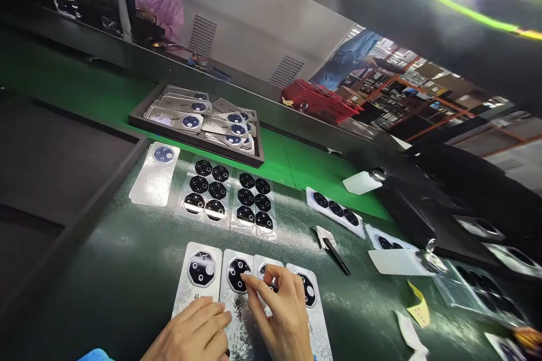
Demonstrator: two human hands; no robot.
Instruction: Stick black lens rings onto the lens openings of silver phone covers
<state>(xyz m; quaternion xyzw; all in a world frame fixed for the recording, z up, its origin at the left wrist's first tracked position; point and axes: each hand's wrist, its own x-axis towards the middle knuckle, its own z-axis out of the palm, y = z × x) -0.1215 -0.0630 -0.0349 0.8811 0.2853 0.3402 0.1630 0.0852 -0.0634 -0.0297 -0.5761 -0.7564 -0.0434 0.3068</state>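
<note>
Several silver phone-back panels [185,287] lie side by side in front of me, each with a black octagonal camera plate [196,276] near its top. My left hand [192,330] rests over the lower part of the two left panels, its fingers stretched out and holding nothing. My right hand [279,310] is over the second and third panels. Its thumb and index finger pinch together at the right edge of the second panel's black camera plate [234,282]. Whatever is between those fingertips is too small to make out. The hand partly hides the third panel's camera plate.
Behind are a panel stack [152,186], sheets of black octagonal pieces [231,220] and a dark tray [199,145] of panels. To the right lie a black stick-like tool [339,259], white strips [359,225] with black pieces and a yellow paper [419,307]. A person [165,8] sits opposite.
</note>
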